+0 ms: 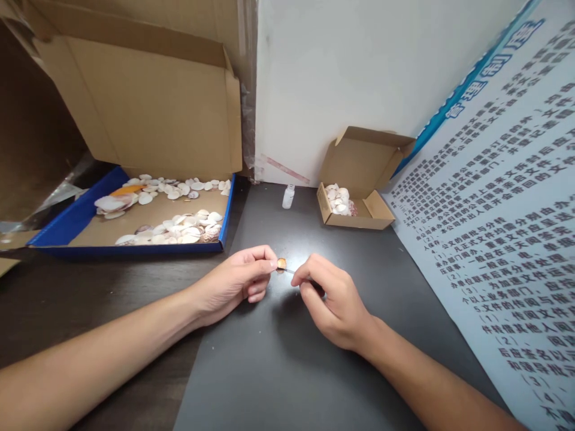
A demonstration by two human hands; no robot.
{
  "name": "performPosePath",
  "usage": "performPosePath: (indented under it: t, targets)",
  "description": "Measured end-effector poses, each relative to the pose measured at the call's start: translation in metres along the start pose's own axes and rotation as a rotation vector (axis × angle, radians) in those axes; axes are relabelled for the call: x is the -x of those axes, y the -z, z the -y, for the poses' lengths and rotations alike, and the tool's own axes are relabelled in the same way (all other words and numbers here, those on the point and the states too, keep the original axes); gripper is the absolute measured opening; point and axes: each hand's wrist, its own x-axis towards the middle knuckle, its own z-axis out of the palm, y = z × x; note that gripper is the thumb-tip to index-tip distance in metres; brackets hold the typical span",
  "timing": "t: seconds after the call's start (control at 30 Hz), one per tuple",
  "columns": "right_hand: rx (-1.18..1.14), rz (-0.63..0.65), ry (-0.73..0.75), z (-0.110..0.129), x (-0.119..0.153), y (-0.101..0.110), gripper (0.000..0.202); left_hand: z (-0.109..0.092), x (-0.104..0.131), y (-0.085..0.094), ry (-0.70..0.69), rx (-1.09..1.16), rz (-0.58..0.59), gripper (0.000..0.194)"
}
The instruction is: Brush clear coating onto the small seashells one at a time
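L. grip (242,275) pinches the orange shell (282,263) at its edge; it sits just past the fingertips (272,264), betw. both grips. R. grip (330,299) grasps a thin tool (288,270), tip near shell.

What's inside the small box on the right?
The small box holds shells, mostly whitish, heaped toward its left end. Whatever lies beneath the top ones can't be seen; they cover it.
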Motion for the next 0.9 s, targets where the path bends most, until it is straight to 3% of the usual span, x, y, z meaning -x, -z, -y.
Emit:
performPosePath:
  t: [0.17,0.27,0.37,0.53,0.7,0.9]
  targets:
    - [0.052,-0.047,-0.068,0.0,-0.0007,0.0006,0.017,-0.0005,-0.0005,-0.0002,0.023,0.082,0.005,0.016]
    - [0.015,-0.099,-0.016,0.001,-0.0002,0.0017,0.019,-0.0004,-0.0007,-0.0001,0.03,0.095,-0.004,0.014]
    - [0.002,-0.057,0.025,0.0011,0.0,0.0015,0.019,-0.001,0.0001,-0.0005,0.041,0.108,-0.007,0.018]
    - [0.074,-0.065,-0.082,0.0,-0.0007,0.0015,0.018,-0.0015,0.001,-0.0011,0.026,0.108,-0.007,0.019]
    - [0.023,-0.043,0.009,0.0003,-0.0007,0.0019,0.018,-0.0003,-0.0002,-0.0011,0.025,0.087,-0.006,0.02]
    - [0.091,-0.097,-0.147,-0.0024,-0.0014,0.0015,0.017,-0.0001,-0.0003,-0.0013,0.013,0.038,-0.005,0.019]
